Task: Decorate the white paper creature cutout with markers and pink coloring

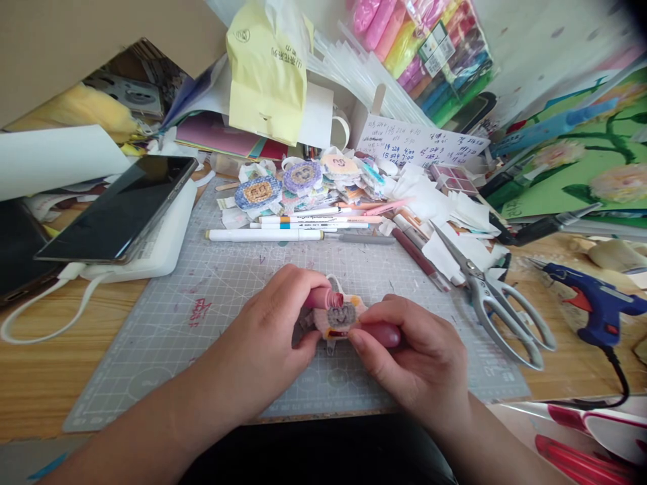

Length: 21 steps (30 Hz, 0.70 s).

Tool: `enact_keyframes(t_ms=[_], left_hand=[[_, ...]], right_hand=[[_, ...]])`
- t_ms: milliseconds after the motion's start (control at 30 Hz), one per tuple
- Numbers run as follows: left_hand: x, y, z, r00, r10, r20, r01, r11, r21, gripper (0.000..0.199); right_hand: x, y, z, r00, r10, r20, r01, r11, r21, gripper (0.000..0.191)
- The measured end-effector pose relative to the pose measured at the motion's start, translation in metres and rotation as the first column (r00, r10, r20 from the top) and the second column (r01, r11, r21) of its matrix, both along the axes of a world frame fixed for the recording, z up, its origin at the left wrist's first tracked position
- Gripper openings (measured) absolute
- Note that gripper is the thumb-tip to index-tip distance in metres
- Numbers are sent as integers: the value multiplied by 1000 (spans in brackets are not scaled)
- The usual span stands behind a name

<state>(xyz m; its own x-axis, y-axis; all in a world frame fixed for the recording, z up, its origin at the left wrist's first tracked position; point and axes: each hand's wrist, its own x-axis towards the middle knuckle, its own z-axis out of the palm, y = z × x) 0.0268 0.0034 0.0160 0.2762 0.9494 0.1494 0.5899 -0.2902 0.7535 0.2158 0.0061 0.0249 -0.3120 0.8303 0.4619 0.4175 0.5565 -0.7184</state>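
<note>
My left hand point(275, 323) is closed around a small pink tube point(324, 298) with an open, threaded neck. Between my hands, above the grey cutting mat point(212, 364), is a small craft piece point(342, 314) with a grey patch, pink and yellow edges and a white loop. My left thumb and fingers are at its left edge. My right hand point(409, 343) pinches a pink rounded cap point(382, 333) with a dark red applicator that lies across the lower part of the piece.
Several similar craft pieces point(304, 176) are piled at the back of the mat, behind pens point(265, 235). Scissors point(493, 296) and a blue glue gun point(596, 300) lie to the right. A phone point(121, 209) rests on a white box at the left.
</note>
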Motion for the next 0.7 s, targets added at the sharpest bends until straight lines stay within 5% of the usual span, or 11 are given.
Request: enact_keyframes(t_ms=[700], left_hand=[[0,0,1,1000,-14,-23,13,1000,-7,34]], right_hand=[[0,1,0,1000,7,-7,-7,1000,-11,6]])
